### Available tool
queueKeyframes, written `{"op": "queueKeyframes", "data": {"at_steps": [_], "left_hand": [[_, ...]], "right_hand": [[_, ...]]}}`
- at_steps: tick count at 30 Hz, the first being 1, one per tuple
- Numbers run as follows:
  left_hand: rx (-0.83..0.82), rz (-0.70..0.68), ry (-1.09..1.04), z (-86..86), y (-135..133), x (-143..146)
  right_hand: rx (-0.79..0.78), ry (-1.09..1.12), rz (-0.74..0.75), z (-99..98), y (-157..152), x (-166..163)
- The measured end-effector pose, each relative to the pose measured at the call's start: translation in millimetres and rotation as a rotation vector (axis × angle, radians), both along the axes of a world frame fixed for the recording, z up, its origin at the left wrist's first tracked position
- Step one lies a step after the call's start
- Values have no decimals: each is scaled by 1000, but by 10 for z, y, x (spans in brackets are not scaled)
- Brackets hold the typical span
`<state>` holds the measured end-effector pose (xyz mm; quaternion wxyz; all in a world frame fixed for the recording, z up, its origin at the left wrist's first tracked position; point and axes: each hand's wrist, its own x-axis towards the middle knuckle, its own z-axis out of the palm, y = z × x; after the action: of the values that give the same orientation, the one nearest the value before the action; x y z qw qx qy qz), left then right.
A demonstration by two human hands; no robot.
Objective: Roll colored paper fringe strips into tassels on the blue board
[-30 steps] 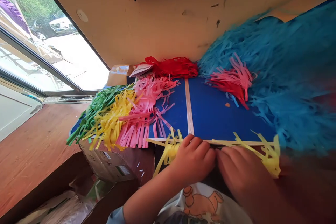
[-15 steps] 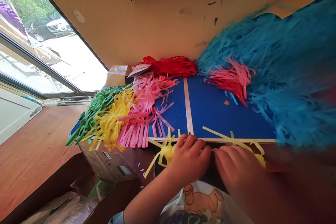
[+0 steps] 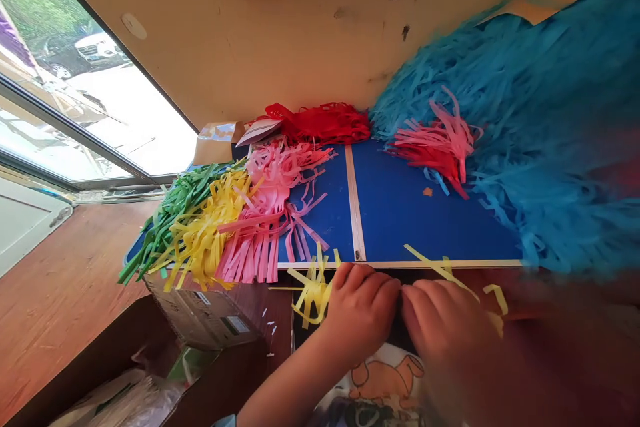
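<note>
My left hand is closed at the near edge of the blue table, and a bunch of yellow paper strips sticks out of its left side. Right beside it, knuckles almost touching, my right hand is also closed, with more yellow strips trailing out to the right. The two bunches look like ends of one fringed piece held between both hands. The right hand is blurred.
Piles of cut paper fringe lie on the table: green, yellow, pink, red, a pink-red bunch and a large blue heap. A cardboard box stands below left, on the wooden floor.
Both hands have drawn back slightly toward me from the table edge, and the yellow strips have been pulled in tighter, with less of them trailing on the right.
</note>
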<state>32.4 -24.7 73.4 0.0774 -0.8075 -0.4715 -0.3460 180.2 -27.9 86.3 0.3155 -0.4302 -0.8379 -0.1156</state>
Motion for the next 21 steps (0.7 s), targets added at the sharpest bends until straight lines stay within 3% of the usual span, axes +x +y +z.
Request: {"op": "queueKeyframes", "data": {"at_steps": [3,7,10,14,16,19,21], "left_hand": [[33,35,-156,-58,-45,26],[24,42,-435,-135,-112,116],[-93,-17,-682,-184,-135,173],[-450,-223,-934,-184,-142,166],[-604,-256,-994,-159,-148,155],[-676,-230,-1058,-138,-157,162],[-606,-210,-1042,-151,-158,171]], "right_hand": [[-236,305,37,-42,-27,-23],[-795,767,114,-137,-63,-51],[-993,1027,126,-203,-75,-72],[-1000,1049,52,-243,-97,-67],[-955,988,0,-256,-114,-59],[-814,919,-58,-282,-126,-50],[-656,868,-31,-285,-108,-34]]}}
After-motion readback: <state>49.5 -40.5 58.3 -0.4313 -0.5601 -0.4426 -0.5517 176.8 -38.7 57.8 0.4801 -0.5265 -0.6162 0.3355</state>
